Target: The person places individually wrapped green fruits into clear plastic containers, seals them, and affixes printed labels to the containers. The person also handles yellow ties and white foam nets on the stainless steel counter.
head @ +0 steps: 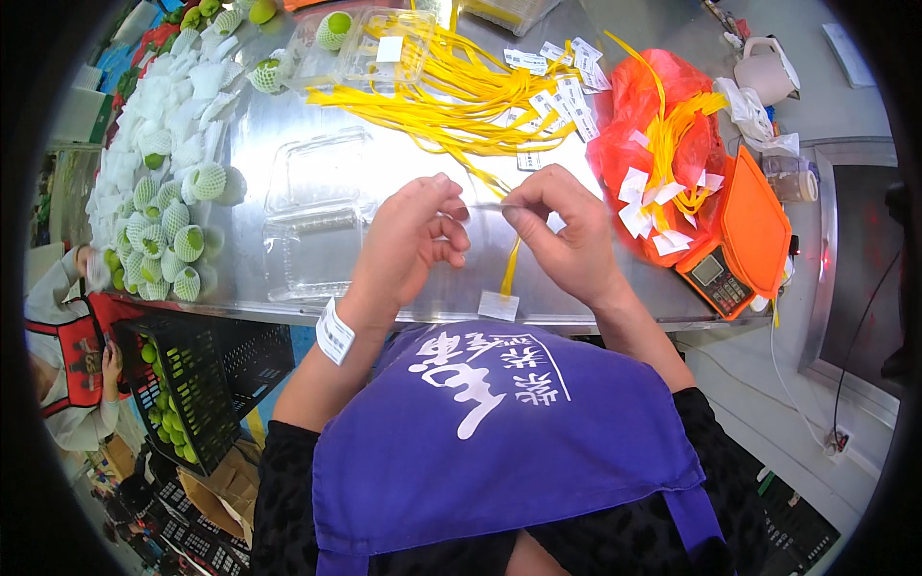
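Note:
My right hand (565, 234) pinches a thin strip between thumb and index finger, above the metal table. The strip's far end reaches the fingertips of my left hand (418, 234); whether they grip it I cannot tell. A yellow ribbon (511, 266) with a pale tag (498, 306) hangs or lies below my right fingers. Beyond my hands lies a bundle of yellow ribbons (461, 122) with printed white tags (573, 104). An open clear plastic clamshell box (313, 216) lies left of my left hand. A printed white label (334, 333) is stuck near my left wrist.
Green fruits in white foam nets (173, 219) crowd the table's left side. More clear boxes (389, 50) stand at the back. On the right are a red plastic bag (663, 79) with ribbons and an orange scale (756, 223). A co-worker (72, 353) and a black fruit crate (194, 389) are at left.

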Demonstrator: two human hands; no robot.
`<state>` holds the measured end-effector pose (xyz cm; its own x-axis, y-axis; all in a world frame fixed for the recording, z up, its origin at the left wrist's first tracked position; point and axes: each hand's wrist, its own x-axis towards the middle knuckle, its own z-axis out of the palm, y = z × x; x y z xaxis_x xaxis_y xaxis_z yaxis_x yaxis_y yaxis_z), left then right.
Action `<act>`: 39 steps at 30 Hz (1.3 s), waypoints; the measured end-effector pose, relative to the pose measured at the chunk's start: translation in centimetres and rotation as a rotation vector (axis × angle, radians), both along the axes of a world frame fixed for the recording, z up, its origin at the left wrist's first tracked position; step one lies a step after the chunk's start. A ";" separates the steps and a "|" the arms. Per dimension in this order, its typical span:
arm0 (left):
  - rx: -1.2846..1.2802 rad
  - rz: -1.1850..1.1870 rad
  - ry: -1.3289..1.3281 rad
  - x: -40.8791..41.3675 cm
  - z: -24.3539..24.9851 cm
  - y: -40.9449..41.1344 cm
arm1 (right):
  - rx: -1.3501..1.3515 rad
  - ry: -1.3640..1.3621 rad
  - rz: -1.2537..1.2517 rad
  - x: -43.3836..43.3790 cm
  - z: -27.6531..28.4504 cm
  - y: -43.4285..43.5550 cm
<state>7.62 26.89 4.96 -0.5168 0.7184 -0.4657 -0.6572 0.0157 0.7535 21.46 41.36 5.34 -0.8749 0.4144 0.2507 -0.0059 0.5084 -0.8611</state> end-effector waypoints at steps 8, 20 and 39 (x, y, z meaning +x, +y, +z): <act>0.001 -0.180 0.206 -0.5 0.0 -1.1 | -0.672 -0.146 0.001 -0.4 -0.4 0.0; 0.083 -0.062 -0.010 -0.2 0.2 -1.3 | -1.117 -0.133 -0.028 -0.1 -1.1 0.9; 0.003 -0.225 0.207 1.1 -0.4 -1.8 | -0.720 0.071 -0.073 0.2 -2.4 0.9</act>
<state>8.69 25.10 4.53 -0.4281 0.8269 -0.3647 -0.4695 0.1413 0.8715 21.69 42.30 2.95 -0.8305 0.5547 -0.0513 -0.0614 -0.1827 -0.9813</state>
